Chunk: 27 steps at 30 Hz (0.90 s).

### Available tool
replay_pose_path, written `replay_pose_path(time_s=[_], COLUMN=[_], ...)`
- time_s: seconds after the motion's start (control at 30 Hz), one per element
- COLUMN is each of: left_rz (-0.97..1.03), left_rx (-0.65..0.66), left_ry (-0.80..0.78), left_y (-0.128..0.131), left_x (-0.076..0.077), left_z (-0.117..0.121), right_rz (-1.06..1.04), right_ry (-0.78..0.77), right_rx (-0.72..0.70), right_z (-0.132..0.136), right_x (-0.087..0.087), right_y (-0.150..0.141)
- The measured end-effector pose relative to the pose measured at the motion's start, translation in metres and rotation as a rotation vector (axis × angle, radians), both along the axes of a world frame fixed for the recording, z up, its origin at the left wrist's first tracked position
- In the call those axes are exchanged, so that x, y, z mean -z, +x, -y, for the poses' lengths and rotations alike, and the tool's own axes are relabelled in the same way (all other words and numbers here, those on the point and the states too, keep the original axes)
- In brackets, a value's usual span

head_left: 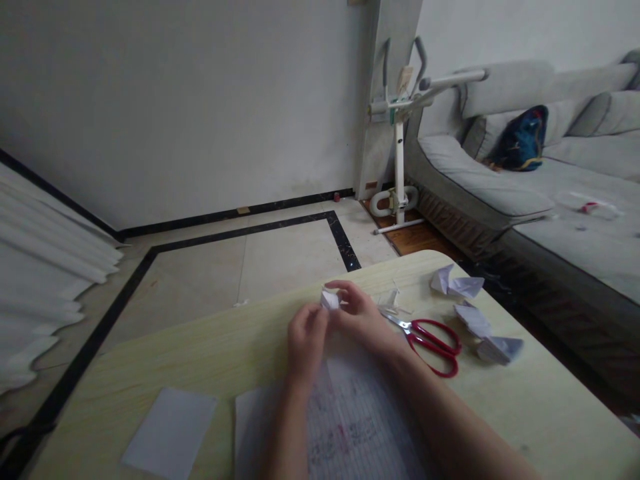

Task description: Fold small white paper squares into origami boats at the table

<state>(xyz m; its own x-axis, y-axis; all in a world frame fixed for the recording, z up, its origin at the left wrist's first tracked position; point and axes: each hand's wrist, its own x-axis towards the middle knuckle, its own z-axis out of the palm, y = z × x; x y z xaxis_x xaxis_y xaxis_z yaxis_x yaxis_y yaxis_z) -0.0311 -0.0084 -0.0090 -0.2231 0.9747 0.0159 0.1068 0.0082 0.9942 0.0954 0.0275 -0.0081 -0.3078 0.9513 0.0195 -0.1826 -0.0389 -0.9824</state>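
Observation:
A small folded white paper point(329, 299) is held up between my two hands over the table. My left hand point(306, 337) pinches it from the left and below with closed fingers. On the other side my right hand point(357, 312) grips it, fingers curled round its edge. Beneath my forearms lies an open notebook point(350, 413) with lined, written pages. Red-handled scissors point(433, 343) rest just right of my right hand, blades toward the paper scraps point(393, 300). Folded paper pieces point(465, 287) and more folded paper point(487, 333) sit along the table's right side.
A flat white sheet point(170, 430) lies on the wooden table point(240, 357) at the left. Past the table's far edge are a tiled floor point(280, 250), white exercise equipment point(399, 153) and a grey sofa point(505, 180) at the right. A white curtain point(45, 280) hangs at the left.

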Motion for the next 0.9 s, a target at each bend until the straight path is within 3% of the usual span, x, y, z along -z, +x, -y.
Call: replay_pose_path(time_s=[0.47,0.7,0.9], left_rz=[-0.019,-0.044,-0.058], left_rx=[-0.017,-0.023,-0.035], left_ry=[0.026,0.02,0.029], left_y=[0.0,-0.001,-0.001], left_x=[0.003,0.0,0.002], left_z=[-0.001,0.0,-0.001], right_rz=[0.006,0.061,0.153], right_ry=[-0.027,0.035,0.155], right_rx=[0.04,0.084,0.165], right_z=[0.0,0.002,0.002], right_x=[-0.002,-0.006,0.005], right_y=[-0.002,-0.004,-0.009])
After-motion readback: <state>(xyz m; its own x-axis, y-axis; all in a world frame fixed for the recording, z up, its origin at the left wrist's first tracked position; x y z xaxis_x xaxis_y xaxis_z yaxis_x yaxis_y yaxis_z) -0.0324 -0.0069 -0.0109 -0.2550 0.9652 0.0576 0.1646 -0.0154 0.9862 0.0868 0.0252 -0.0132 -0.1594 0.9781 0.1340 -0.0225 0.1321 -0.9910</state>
